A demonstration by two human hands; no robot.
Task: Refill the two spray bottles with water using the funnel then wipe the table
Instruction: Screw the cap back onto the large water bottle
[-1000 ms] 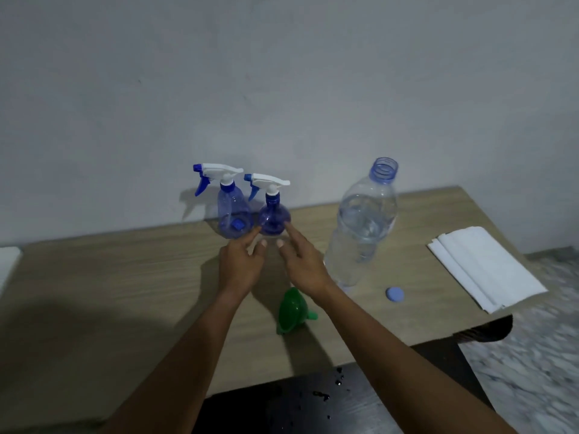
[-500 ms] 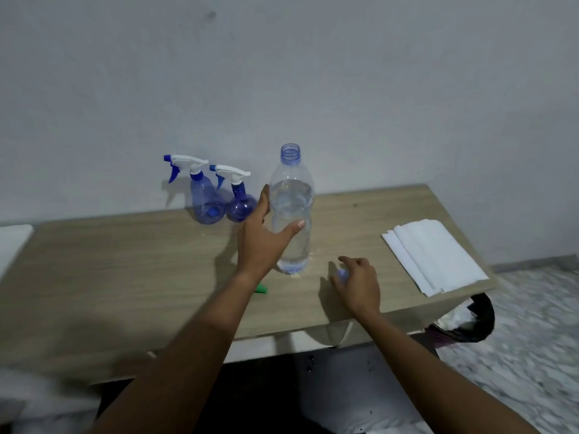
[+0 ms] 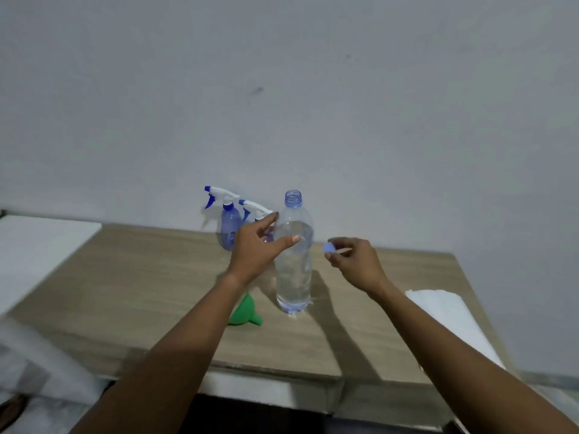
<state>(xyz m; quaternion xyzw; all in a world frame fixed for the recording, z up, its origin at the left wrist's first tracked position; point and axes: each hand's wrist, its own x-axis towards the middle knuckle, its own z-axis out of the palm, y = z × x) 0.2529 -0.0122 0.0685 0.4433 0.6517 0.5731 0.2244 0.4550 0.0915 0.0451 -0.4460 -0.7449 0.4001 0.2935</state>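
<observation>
Blue cap [image 3: 329,247] is pinched by fingers of the right hand [image 3: 355,261]; left hand [image 3: 253,250] fingers are spread beside the water bottle [image 3: 294,277].

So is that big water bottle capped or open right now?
Open: the water bottle has a bare neck, and the right hand pinches the blue cap beside it.

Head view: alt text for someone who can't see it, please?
A person's right hand pinches a blue cap beside an uncapped water bottle on a wooden table, open left hand at its other side. Two spray bottles stand behind, a green funnel lies in front.
</observation>
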